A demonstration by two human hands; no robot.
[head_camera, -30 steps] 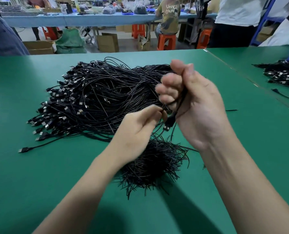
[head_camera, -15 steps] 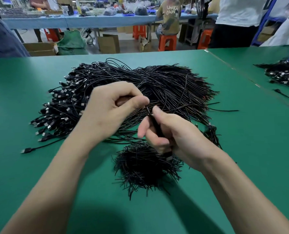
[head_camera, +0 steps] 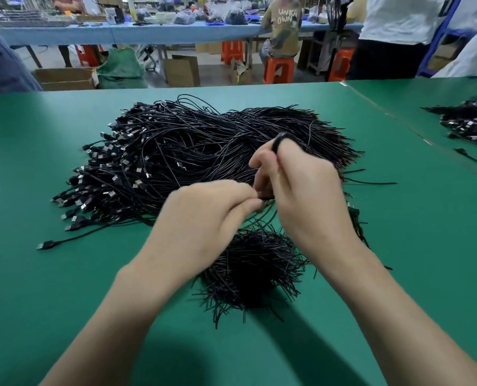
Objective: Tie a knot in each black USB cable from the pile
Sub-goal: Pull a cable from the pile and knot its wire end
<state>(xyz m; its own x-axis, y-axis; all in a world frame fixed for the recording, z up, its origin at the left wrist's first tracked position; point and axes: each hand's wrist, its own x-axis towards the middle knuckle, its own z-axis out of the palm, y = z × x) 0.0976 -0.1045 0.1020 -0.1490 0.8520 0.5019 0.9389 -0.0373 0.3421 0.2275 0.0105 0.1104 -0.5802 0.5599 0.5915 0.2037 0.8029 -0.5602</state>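
A big pile of black USB cables (head_camera: 192,151) lies on the green table (head_camera: 37,302), its plugs fanned out to the left. My two hands meet above its near edge, both on one black cable (head_camera: 283,135). My right hand (head_camera: 301,190) grips it, and a small loop arches above that hand's fingers. My left hand (head_camera: 204,215) pinches the cable where the hands touch. A smaller heap of cable ends (head_camera: 254,268) sits on the table just below my hands.
A second heap of black cables (head_camera: 471,123) lies on the adjoining green table at the right. One stray cable with a plug (head_camera: 46,244) trails off the pile's left side. People, orange stools and cardboard boxes stand beyond the table's far edge.
My right hand has risen and moved away from me over the pile, and a loop now shows above its fingers. My left hand has moved right and nearer, meeting the right hand.
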